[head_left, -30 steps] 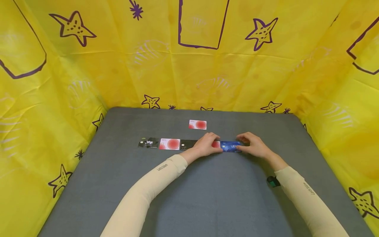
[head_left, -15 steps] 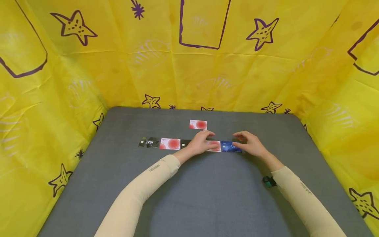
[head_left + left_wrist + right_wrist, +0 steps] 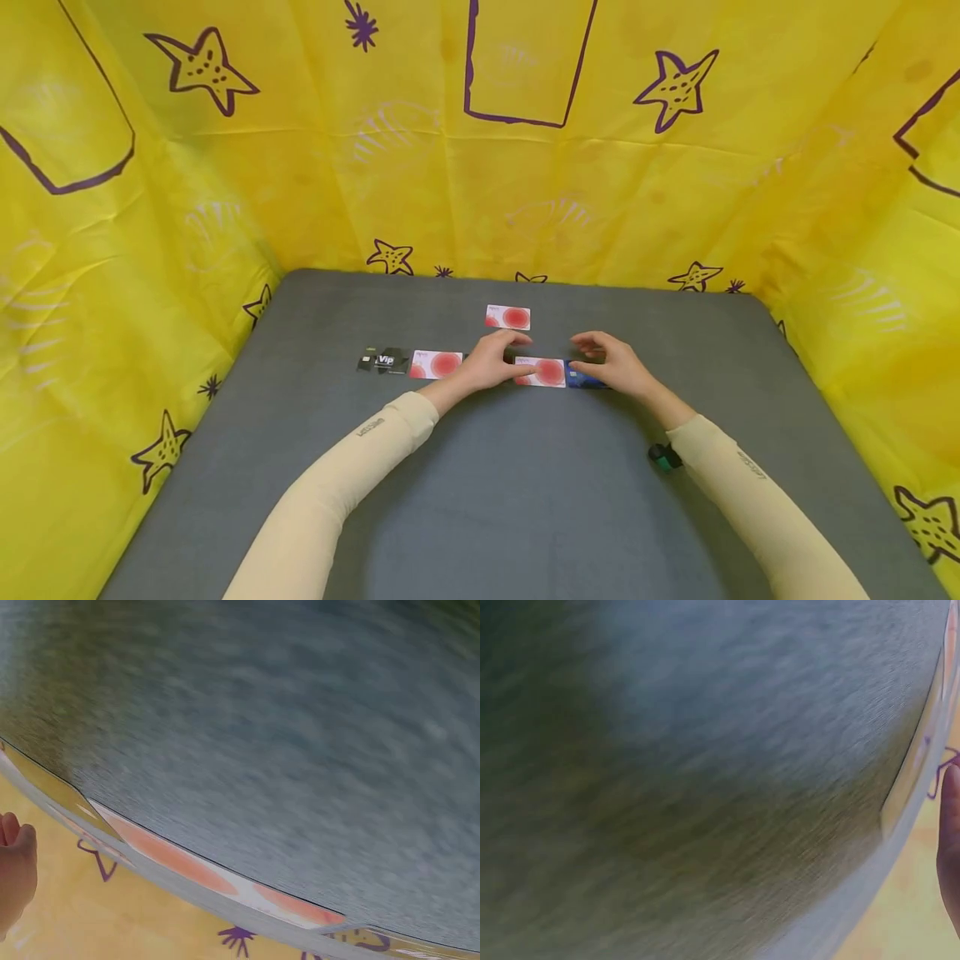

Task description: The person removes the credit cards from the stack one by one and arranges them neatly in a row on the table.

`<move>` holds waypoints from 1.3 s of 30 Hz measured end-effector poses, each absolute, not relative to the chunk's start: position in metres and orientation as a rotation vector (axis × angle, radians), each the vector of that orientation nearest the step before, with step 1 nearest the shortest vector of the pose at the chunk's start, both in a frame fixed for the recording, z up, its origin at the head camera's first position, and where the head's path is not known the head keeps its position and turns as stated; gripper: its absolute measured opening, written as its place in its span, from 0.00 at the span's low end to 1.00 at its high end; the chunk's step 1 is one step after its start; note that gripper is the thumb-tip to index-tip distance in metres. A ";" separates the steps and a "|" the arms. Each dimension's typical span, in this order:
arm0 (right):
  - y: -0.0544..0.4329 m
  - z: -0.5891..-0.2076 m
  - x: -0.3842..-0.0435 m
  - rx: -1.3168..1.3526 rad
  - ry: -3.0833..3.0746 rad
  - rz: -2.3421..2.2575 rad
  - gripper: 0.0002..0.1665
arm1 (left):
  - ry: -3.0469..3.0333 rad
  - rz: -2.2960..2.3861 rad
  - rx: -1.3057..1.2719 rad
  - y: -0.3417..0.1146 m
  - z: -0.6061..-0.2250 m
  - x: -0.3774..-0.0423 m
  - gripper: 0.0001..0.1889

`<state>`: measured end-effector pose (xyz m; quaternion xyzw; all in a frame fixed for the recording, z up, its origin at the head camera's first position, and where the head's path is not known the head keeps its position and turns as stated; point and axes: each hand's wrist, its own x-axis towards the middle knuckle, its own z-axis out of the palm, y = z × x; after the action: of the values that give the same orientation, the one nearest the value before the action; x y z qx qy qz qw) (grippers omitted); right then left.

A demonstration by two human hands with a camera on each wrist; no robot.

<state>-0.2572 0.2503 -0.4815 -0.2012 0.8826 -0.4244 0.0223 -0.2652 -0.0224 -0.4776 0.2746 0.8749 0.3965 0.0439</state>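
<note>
In the head view, a row of cards lies flat on the grey table. From the left come a black Vip card (image 3: 386, 362), a white card with red circles (image 3: 437, 365), a dark card mostly hidden, a second red-circled card (image 3: 542, 372) and a blue card (image 3: 583, 380). My left hand (image 3: 487, 363) is over the dark card, its thumb reaching across the second red-circled card. My right hand (image 3: 617, 367) covers part of the blue card, thumb at its upper edge. Both hands' fingers are loosely bent, gripping nothing; contact cannot be told.
Another red-circled card (image 3: 508, 317) lies alone behind the row. The grey table (image 3: 480, 500) is bounded by yellow patterned cloth (image 3: 480, 200) at the back and sides. A dark strap with a green patch (image 3: 663, 457) shows below the right wrist.
Both hands have shifted left along the row. The second red-circled card is now largely uncovered, while the dark card is mostly covered. The cards' arrangement looks the same.
</note>
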 end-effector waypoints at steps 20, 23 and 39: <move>0.211 -0.482 -0.284 -0.599 2.683 -1.360 0.32 | 2.716 1.310 0.703 -0.056 -0.476 -0.281 0.28; 0.208 -0.482 -0.288 -0.586 2.678 -1.375 0.31 | 2.732 1.305 0.682 -0.060 -0.477 -0.283 0.28; 0.196 -0.486 -0.301 -0.549 2.694 -1.343 0.31 | 2.796 1.279 0.552 -0.074 -0.483 -0.295 0.28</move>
<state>-0.3011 0.1958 -0.4864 -0.1794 0.8796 -0.4386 0.0410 -0.2946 -0.0735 -0.4834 0.1767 0.8950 0.4094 0.0088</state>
